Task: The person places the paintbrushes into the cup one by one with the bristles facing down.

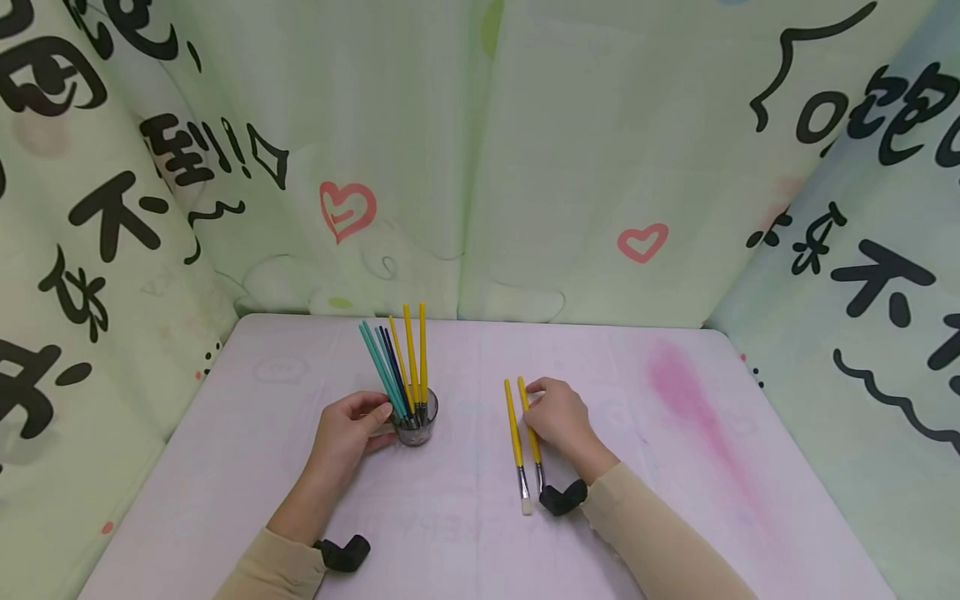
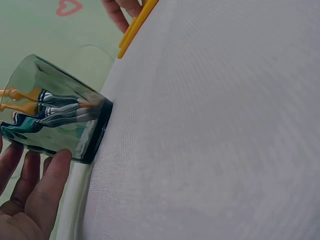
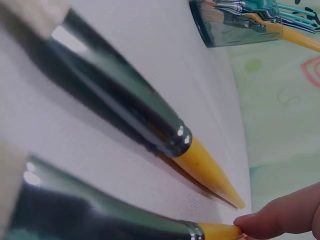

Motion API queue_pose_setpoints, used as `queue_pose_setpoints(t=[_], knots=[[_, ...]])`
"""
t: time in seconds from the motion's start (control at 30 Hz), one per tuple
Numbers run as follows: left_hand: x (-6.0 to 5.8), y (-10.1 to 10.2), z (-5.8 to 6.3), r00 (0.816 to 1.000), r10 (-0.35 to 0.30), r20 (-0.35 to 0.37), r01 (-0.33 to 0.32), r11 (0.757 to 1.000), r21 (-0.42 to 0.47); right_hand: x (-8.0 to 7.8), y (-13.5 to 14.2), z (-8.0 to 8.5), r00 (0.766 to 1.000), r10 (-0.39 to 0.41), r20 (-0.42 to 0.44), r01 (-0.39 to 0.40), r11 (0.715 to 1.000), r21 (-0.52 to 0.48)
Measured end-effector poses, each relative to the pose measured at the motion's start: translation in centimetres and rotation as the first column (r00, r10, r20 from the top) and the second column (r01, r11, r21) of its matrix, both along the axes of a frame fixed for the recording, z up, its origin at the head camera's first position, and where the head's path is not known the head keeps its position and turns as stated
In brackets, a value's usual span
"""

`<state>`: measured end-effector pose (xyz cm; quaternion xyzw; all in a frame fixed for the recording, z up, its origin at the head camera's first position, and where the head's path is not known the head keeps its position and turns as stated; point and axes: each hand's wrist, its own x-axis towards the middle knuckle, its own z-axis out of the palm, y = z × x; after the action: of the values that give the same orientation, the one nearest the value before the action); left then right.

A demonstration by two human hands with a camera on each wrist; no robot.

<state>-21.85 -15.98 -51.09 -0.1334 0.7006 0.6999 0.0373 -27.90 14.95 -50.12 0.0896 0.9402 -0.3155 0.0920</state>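
Note:
A clear grey glass (image 1: 415, 434) stands upright on the table, holding several paintbrushes (image 1: 409, 358) with yellow, teal and dark blue handles, bristles down. My left hand (image 1: 347, 431) holds its left side, thumb and fingers against the wall; in the left wrist view the fingertips meet the glass (image 2: 75, 137) low down. To the right, two yellow-handled flat paintbrushes lie side by side with bristles toward me. My right hand (image 1: 561, 417) pinches the handle of the right paintbrush (image 1: 535, 447). The left paintbrush (image 1: 513, 425) lies beside it, untouched. Bristles of the pinched brush are hidden in the head view.
A pale pink cloth covers the table (image 1: 450, 542), with a darker pink streak (image 1: 693, 392) at the right. Light green curtains (image 1: 540, 150) with black writing and red hearts enclose the back and both sides. A black wrist mount (image 1: 564, 498) sits by each sleeve.

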Motion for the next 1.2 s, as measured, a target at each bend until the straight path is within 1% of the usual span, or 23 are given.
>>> queue_pose_setpoints(t=[0.13,0.3,0.43,0.6,0.7,0.83,0.93,1.03,1.2], knots=[[0.1,0.0,-0.1,1.0,-0.001,-0.001,0.001,1.0,-0.001,-0.2,0.2,-0.1,0.999,-0.036,0.028,0.037,0.997,-0.061],[0.0,0.0,-0.2,1.0,-0.003,-0.004,0.003,1.0,-0.002,0.1,0.3,0.4,0.999,-0.044,0.018,0.046,0.983,-0.178],[0.0,0.0,-0.2,1.0,-0.002,-0.003,0.002,1.0,-0.002,0.4,0.4,1.2,0.999,-0.045,-0.002,0.042,0.959,-0.28],[-0.1,-0.1,-0.2,1.0,0.002,0.002,-0.002,1.0,0.009,0.3,0.5,1.9,0.998,-0.065,-0.019,0.052,0.921,-0.387],[-0.1,-0.1,-0.2,1.0,0.002,0.003,-0.002,1.0,0.012,0.2,0.4,2.4,0.996,-0.071,-0.048,0.043,0.896,-0.442],[-0.1,0.0,-0.1,1.0,0.003,0.001,-0.003,1.0,0.007,0.1,0.0,2.9,0.99,-0.081,-0.113,0.01,0.852,-0.523],[-0.1,0.0,-0.1,1.0,0.004,0.0,-0.004,1.0,0.005,0.0,-0.4,3.2,0.979,-0.114,-0.168,-0.008,0.808,-0.59],[0.0,0.0,0.0,1.0,0.002,-0.002,-0.002,1.0,0.004,-0.1,-0.9,3.6,0.962,-0.157,-0.225,-0.033,0.747,-0.664],[0.0,0.0,-0.1,1.0,0.0,0.004,0.0,1.0,0.006,0.1,-2.1,4.4,0.924,-0.213,-0.317,-0.116,0.634,-0.765]])
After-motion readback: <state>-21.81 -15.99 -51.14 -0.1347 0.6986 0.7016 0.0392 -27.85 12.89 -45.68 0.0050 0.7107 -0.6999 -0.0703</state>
